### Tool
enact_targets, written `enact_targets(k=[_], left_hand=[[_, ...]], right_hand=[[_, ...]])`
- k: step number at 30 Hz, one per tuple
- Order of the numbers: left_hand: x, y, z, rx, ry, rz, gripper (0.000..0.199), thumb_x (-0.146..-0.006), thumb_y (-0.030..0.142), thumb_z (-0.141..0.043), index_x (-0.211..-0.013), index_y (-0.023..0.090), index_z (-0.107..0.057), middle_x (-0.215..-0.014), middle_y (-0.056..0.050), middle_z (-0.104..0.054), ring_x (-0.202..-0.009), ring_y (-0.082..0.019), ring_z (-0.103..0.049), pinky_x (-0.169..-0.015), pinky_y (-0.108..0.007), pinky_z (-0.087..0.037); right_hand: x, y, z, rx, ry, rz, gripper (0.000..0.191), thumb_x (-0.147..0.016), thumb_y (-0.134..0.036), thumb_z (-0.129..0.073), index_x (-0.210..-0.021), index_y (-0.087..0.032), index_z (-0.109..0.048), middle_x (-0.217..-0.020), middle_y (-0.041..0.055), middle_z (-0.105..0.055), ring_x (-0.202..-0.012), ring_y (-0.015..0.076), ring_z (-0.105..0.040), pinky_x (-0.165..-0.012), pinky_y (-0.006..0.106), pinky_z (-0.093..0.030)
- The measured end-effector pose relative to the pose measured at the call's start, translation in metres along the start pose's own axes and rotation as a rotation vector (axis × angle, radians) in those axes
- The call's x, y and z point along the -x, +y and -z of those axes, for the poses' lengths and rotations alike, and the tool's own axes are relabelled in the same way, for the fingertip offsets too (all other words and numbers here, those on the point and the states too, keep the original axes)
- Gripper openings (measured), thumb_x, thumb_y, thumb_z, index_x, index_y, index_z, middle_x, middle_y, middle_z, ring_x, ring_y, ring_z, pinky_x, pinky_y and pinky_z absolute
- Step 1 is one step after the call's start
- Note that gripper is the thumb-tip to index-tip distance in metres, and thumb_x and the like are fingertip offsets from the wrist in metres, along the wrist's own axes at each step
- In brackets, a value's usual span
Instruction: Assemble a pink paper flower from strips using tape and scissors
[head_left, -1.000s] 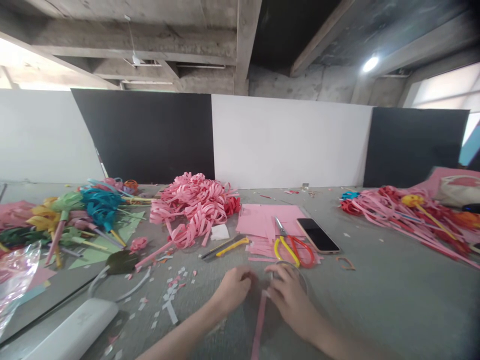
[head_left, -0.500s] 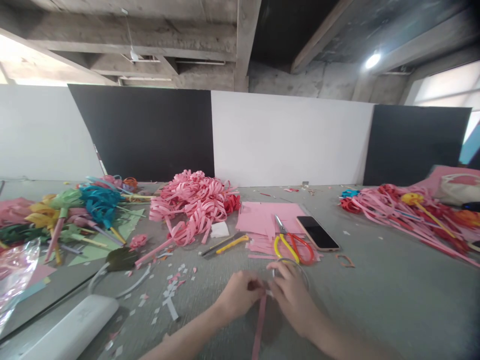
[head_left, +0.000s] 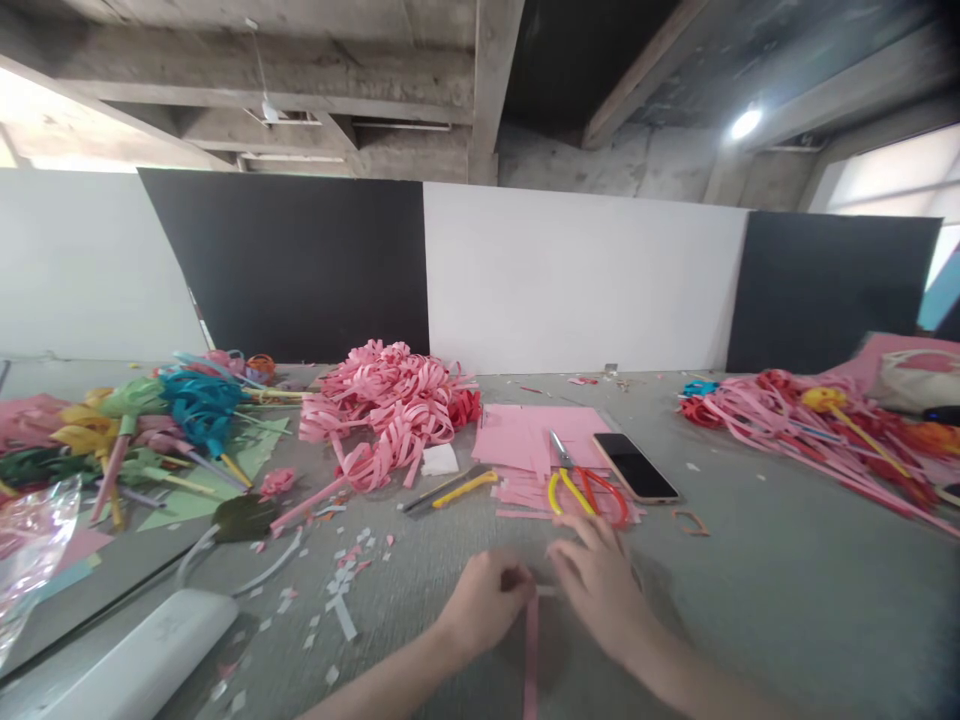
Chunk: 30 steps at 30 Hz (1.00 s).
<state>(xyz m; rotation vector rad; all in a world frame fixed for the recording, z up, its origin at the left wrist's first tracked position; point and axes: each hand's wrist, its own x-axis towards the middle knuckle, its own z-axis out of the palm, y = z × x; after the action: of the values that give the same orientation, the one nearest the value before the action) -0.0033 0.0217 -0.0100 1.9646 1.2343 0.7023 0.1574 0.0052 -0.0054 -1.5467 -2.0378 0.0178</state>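
Observation:
My left hand (head_left: 487,600) is closed in a pinch on the upper end of a pink paper strip (head_left: 532,650), which runs down toward me past the bottom of the view. A short whitish piece (head_left: 547,591) sticks out to the right of those fingertips; whether it is tape or paper I cannot tell. Just right of it, my right hand (head_left: 600,585) has its fingers apart, near the handles of the red and yellow scissors (head_left: 574,485). Behind its outer side a thin curved edge shows, mostly hidden by the hand.
Pink sheets (head_left: 517,435) and cut strips lie ahead, beside a phone (head_left: 636,466) and a yellow utility knife (head_left: 461,487). Pink paper curls (head_left: 390,400) and paper flowers (head_left: 199,405) stand left, above a white power bank (head_left: 150,660). More strips (head_left: 795,430) lie right.
My right hand has moved slightly right, away from the left fingertips, and the whitish piece shows between them. The ring beside the right hand is now mostly hidden. The pink strip hangs straighter.

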Motion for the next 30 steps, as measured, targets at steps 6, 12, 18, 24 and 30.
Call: enact_targets(k=[6,12,18,24,30], left_hand=[[0.001,0.001,-0.001,-0.015,0.054,-0.006,0.021,-0.06,0.012,-0.042,-0.061,0.015,-0.062,-0.054,0.002,-0.053,-0.055,-0.012,-0.046,-0.052,-0.02,-0.031],[0.001,0.0,-0.004,-0.039,0.066,-0.012,0.018,-0.061,0.013,-0.041,-0.059,0.015,-0.059,-0.053,0.003,-0.05,-0.053,-0.011,-0.043,-0.05,-0.019,-0.029],[0.002,-0.005,-0.005,-0.058,0.04,-0.08,0.017,-0.059,0.013,-0.04,-0.056,0.015,-0.056,-0.053,0.004,-0.045,-0.053,-0.01,-0.039,-0.05,-0.019,-0.027],[0.002,0.001,0.002,0.043,-0.006,-0.07,0.017,-0.057,0.012,-0.042,-0.057,0.015,-0.058,-0.053,0.004,-0.045,-0.054,-0.01,-0.04,-0.052,-0.019,-0.027],[-0.001,0.003,0.007,0.283,-0.081,0.011,0.01,-0.056,0.013,-0.046,-0.055,0.013,-0.056,-0.05,0.005,-0.044,-0.054,-0.01,-0.039,-0.052,-0.02,-0.026]], right_hand=[[0.003,-0.011,0.003,-0.174,-0.112,0.135,0.013,-0.071,-0.011,-0.048,-0.069,-0.022,-0.055,-0.074,-0.0011,-0.06,-0.085,0.0198,-0.049,-0.086,0.043,-0.021],[0.004,-0.007,-0.004,-0.171,-0.101,0.16,0.014,-0.07,-0.009,-0.049,-0.063,-0.021,-0.053,-0.066,-0.0016,-0.058,-0.079,0.0192,-0.049,-0.083,0.042,-0.024],[0.005,-0.006,-0.006,-0.173,-0.09,0.193,0.014,-0.069,-0.009,-0.051,-0.062,-0.021,-0.053,-0.064,-0.0026,-0.057,-0.078,0.0182,-0.049,-0.083,0.043,-0.022],[0.005,-0.011,0.001,-0.173,-0.09,0.238,0.014,-0.067,-0.008,-0.054,-0.06,-0.019,-0.05,-0.065,-0.0031,-0.055,-0.077,0.0168,-0.047,-0.082,0.041,-0.024],[0.007,-0.01,-0.004,-0.143,0.023,0.35,0.016,-0.069,-0.006,-0.049,-0.06,-0.019,-0.046,-0.063,-0.0031,-0.051,-0.076,0.0164,-0.045,-0.081,0.039,-0.026]])
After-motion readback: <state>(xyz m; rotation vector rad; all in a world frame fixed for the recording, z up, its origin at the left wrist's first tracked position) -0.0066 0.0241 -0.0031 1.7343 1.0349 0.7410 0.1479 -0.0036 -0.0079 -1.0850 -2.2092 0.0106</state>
